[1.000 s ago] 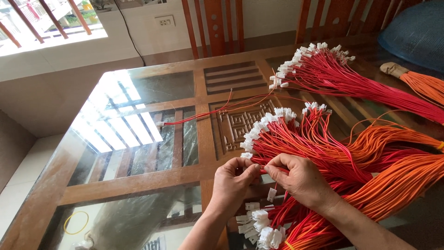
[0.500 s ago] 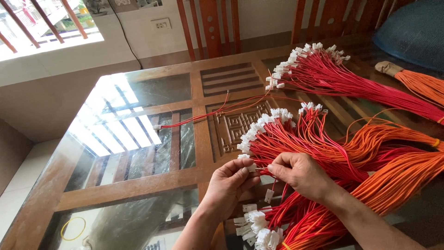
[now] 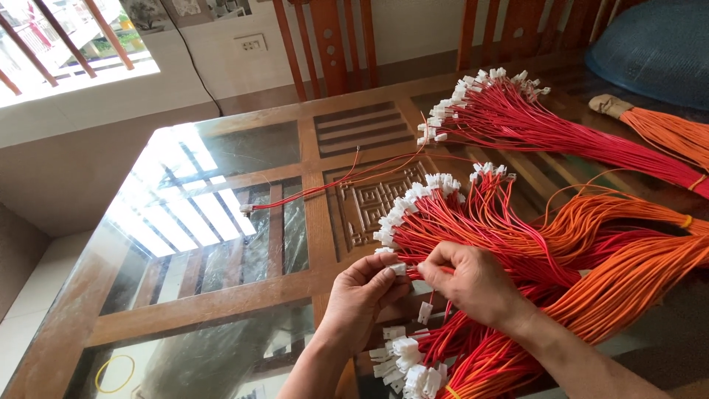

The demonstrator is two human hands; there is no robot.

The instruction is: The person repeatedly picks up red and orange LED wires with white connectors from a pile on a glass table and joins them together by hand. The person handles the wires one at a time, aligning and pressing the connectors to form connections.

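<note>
**wireguy:** Right at the near edge of the glass-topped counter (image 3: 221, 185), both hands are on one small white connector (image 3: 399, 269). Left hand (image 3: 358, 295) pinches the plastic housing with its fingers (image 3: 384, 279) closed on it, right hand (image 3: 473, 284) is clenched on the red lead just behind it. It sits at the front of the fanned bundle of red wires (image 3: 458, 218).

**solderfan:** How would that stuff handle?

**wireguy:** Feather-light and floppy, I'd guess. Thin wire, no stiffness, tangles easily. The housing is the only rigid bit, so grab there; yanking the wire could probably pull a crimp loose. Orange wire bundle (image 3: 628, 266) beside it looks just as limp.

**solderfan:** Anything different from a second ago?

**wireguy:** Barely. Hands have crept slightly up toward the bundle, same pinch. The lone red lead (image 3: 325, 188) out on the glass hasn't budged.
</note>
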